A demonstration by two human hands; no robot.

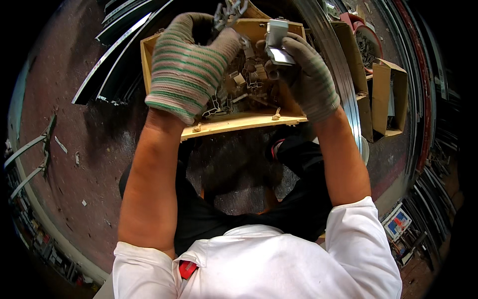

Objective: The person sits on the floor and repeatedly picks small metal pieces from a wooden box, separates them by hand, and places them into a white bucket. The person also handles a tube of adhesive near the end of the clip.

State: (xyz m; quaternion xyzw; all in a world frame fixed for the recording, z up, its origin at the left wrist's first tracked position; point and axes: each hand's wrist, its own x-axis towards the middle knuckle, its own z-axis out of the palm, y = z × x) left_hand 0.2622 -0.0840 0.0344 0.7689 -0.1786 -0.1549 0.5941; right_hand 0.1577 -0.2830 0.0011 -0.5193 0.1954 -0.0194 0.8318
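My left hand (185, 67), in a striped work glove, is closed around a cluster of small grey metal pieces (230, 14) sticking out past the fingers. Their exact kind cannot be made out. A short, bent silver metal bracket (277, 39) is gripped between the thumb and fingers of my right hand (312, 79), gloved too. Both hands are over a shallow wooden box (234, 123). Loose small metal offcuts (244, 82) lie inside it, and my hands partly hide them.
Long metal strips (343, 74) run along the box's right side. Beyond them are an open cardboard box (382, 97) and a red-rimmed bucket (374, 37) of scraps. Dark metal profiles (112, 55) lie at the far left. My legs straddle the space before the box.
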